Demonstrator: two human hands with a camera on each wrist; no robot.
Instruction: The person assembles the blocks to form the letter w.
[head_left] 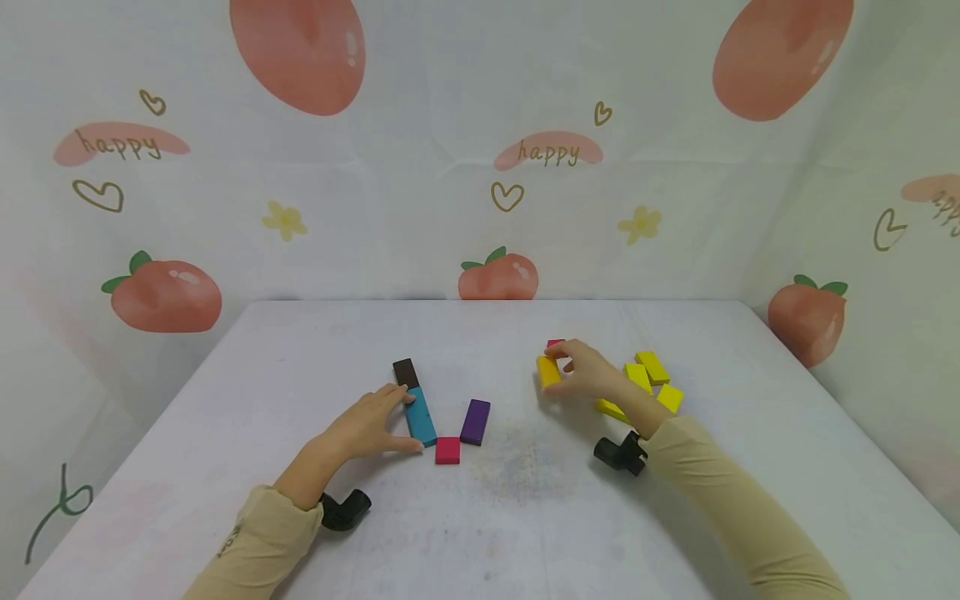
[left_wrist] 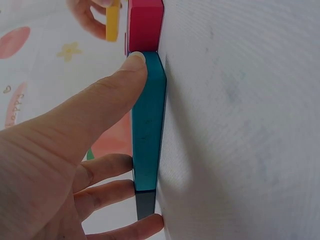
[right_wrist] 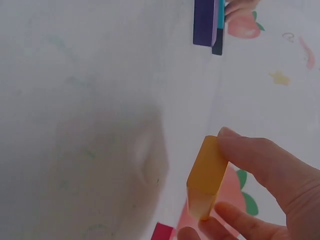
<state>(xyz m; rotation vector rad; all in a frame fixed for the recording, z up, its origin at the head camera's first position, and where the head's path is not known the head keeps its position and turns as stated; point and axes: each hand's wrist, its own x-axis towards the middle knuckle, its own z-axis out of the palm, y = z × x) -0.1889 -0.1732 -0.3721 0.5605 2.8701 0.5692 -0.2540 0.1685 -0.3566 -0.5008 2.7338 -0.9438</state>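
A right hand (head_left: 588,372) holds a yellow-orange rectangular block (head_left: 549,374) in a narrow grip, pinched between thumb and fingers, just right of centre in the head view. At centre left, a left hand (head_left: 367,423) spreads its grip wide along a long blue rectangular block (head_left: 422,419), thumb by the near end and fingertips toward the far end.

A dark brown block (head_left: 405,372) meets the blue piece's far end; a small red square block (head_left: 447,451) sits at its near end, with a purple rectangular block (head_left: 475,422) just beside, at the lower centre of the frame. Another red block (head_left: 555,342) shows partly behind the right hand's fingers. Four bright yellow blocks (head_left: 652,367) lie loosely grouped right of centre, partly behind the right wrist.

Beige sleeves (head_left: 738,508) cover both forearms, and a black wrist device (head_left: 621,455) shows at each cuff. Beneath spreads a white worktop (head_left: 525,533); across the top of the frame hangs a pale backdrop (head_left: 420,192) printed with peaches, hearts and "happy".
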